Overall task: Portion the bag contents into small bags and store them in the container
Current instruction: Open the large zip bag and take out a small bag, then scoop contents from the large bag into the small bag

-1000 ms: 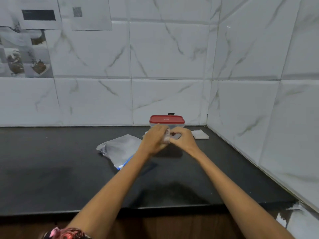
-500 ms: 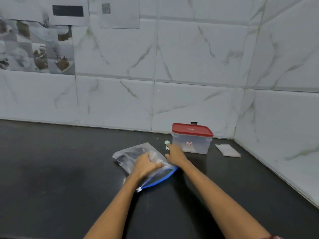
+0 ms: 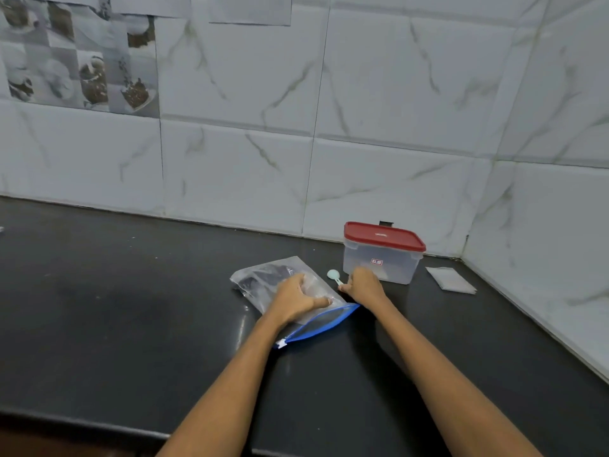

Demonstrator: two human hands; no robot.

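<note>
Left hand lying on top of the large zip bag, fingers curled over the clear plastic and thumb stretched along it toward the blue edge: a grip that presses and holds the bag down on the bench. Right hand just right of the bag, fingers curled, pinching the handle of a small pale scoop (handle end hidden under the fingers, round bowl pointing away and left).

Bag flat on the dark bench, long axis running diagonally from far left to near right; blue zip strip along the near end, facing the person, white slider tab at its near-left tip. Dark contents visible through the plastic at the far end; near end looking mostly clear.

Container standing upright just behind the right hand, near the corner of the tiled wall, red lid seated on it, clear sides, small red label on the front. Flat stack of small bags lying on the bench to the right of the container, apart from it.
</note>
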